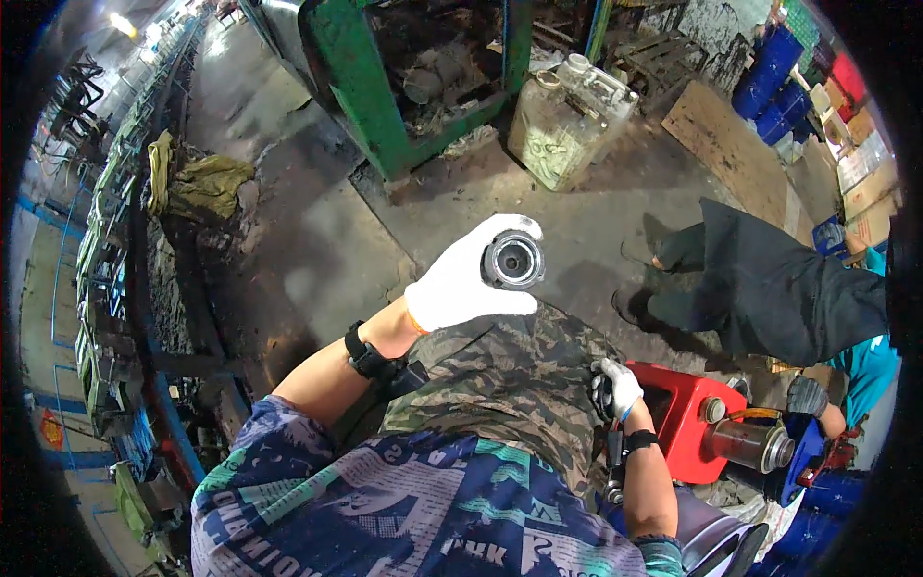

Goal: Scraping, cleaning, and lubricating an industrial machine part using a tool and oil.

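Note:
In a white glove, my left hand [460, 279] grips a round metal part [514, 261] with a dark ring-shaped rim and a hole through its centre. Its open end faces up toward me, above my camouflage trousers. My right hand [623, 388], also gloved in white, is lower by my right thigh. Its fingers curl around a small dark object [603, 395], mostly hidden by the fingers. A red machine [668, 457] with a clear cylinder stands just beside that hand.
Ahead is a green metal frame [361, 106], with a grimy plastic jerrycan [567, 125] next to it. A conveyor line [106, 260] runs along the left, near a crumpled cloth [207, 183]. At right a co-worker in a dark apron [769, 288] leans over; cardboard [731, 144] lies beyond.

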